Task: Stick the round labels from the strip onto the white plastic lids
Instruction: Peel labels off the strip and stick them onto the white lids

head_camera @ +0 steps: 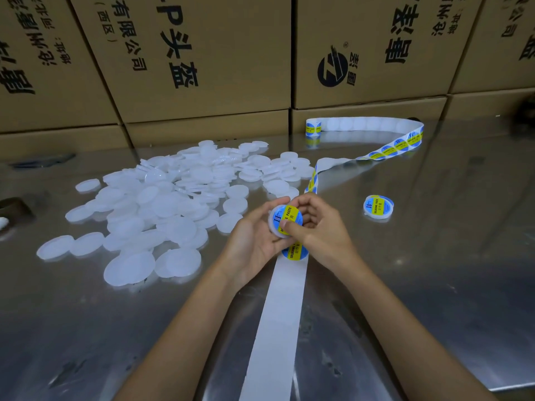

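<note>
My left hand holds a white plastic lid upright above the table, fingers curled round its rim. A round blue and yellow label lies on the lid's face, and my right hand presses its thumb on the label's lower edge while its fingers curl behind. The label strip runs from the table's near edge under my hands, its near part bare white backing. One label shows just below the hands. The strip then curves off to the back right. A heap of bare white lids lies to the left.
One labelled lid rests on the shiny metal table to the right of my hands. Stacked cardboard boxes wall off the back edge. A dark object sits at the far left edge.
</note>
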### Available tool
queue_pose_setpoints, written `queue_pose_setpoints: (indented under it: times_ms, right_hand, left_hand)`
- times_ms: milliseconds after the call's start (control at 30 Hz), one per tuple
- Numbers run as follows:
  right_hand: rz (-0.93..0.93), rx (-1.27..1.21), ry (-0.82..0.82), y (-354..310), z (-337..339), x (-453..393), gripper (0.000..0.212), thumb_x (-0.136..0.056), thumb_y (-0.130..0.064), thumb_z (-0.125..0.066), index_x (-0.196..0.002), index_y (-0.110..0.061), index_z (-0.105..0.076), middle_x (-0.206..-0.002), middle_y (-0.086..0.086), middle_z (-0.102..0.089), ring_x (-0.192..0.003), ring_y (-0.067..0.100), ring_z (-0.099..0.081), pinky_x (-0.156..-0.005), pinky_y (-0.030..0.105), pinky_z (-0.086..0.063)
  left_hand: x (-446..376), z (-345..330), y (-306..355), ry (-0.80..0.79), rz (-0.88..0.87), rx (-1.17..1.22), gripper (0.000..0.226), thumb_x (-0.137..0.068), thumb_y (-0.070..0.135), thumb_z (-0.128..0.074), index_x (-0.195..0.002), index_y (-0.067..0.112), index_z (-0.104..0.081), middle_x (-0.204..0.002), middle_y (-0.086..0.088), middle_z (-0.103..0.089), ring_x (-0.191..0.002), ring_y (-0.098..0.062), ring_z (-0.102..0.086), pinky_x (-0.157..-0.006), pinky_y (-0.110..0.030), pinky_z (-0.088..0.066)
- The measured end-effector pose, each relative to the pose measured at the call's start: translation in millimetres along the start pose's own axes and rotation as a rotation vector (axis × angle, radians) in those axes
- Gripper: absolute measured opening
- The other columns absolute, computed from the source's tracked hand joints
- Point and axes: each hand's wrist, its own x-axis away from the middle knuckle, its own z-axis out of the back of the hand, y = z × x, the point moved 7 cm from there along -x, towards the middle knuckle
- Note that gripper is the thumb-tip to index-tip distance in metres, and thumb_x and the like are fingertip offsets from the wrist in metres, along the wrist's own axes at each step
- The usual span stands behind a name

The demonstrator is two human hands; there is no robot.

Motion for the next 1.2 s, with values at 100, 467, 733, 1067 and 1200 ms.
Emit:
queue_pose_setpoints:
  times_ms: [100, 467, 733, 1067, 1200]
  right_hand:
    - [0.014, 0.034, 0.006, 1, 0, 0, 0.027, -0.081, 0.006, -0.072, -0.09, -0.016, -0.059, -0.083, 0.003, -0.063, -0.072, 0.007, -0.059, -0.067, 0.015, -0.049]
    - [0.107, 0.293, 0.069, 5, 5, 0, 0.051, -0.077, -0.016, -0.078, -0.12, -0.03, -0.054, -0.093, -0.008, -0.055, -0.064, 0.001, -0.051, -0.063, 0.014, -0.043]
    - [0.075, 0.413, 0.141, 11, 10, 2, 0.056, -0.061, -0.068, -0.077, -0.088, -0.03, -0.045, -0.084, -0.014, -0.05, -0.07, 0.001, -0.05, -0.06, 0.02, -0.038]
    - [0.209, 0.64, 0.141, 5, 10, 3, 0.035, -0.095, -0.056, -0.051, -0.063, -0.044, -0.043, -0.063, -0.013, -0.05, -0.057, 0.011, -0.045, -0.049, 0.024, -0.024]
    - [0.207, 0.616, 0.176, 7, 16, 1, 0.045, -0.102, -0.043, -0.047, -0.058, -0.033, -0.037, -0.053, -0.006, -0.044, -0.051, 0.016, -0.038, -0.05, 0.031, -0.028]
  left_hand:
    - [1, -3, -1, -0.01, 0.002, 0.014, 0.056, -0.088, 0.024, -0.059, -0.138, 0.0, -0.053, -0.133, -0.024, -0.061, -0.125, -0.037, -0.06, -0.111, -0.05, -0.044]
    - [5, -6, 2, 0.005, 0.006, 0.04, 0.057, -0.087, 0.022, -0.057, -0.14, 0.0, -0.051, -0.132, -0.027, -0.061, -0.12, -0.041, -0.062, -0.102, -0.046, -0.052]
    - [9, -16, 5, -0.058, -0.015, 0.163, 0.044, -0.088, 0.014, -0.057, -0.129, -0.001, -0.057, -0.13, -0.033, -0.06, -0.119, -0.045, -0.062, -0.095, -0.046, -0.056]
    - [7, -16, 0, -0.164, 0.015, 0.08, 0.038, -0.092, 0.003, -0.044, -0.128, 0.001, -0.058, -0.125, -0.023, -0.066, -0.114, -0.037, -0.066, -0.097, -0.046, -0.055]
    - [8, -11, 3, -0.172, -0.027, -0.219, 0.048, -0.095, -0.008, -0.037, -0.134, 0.009, -0.057, -0.12, -0.017, -0.07, -0.106, -0.033, -0.07, -0.085, -0.041, -0.06]
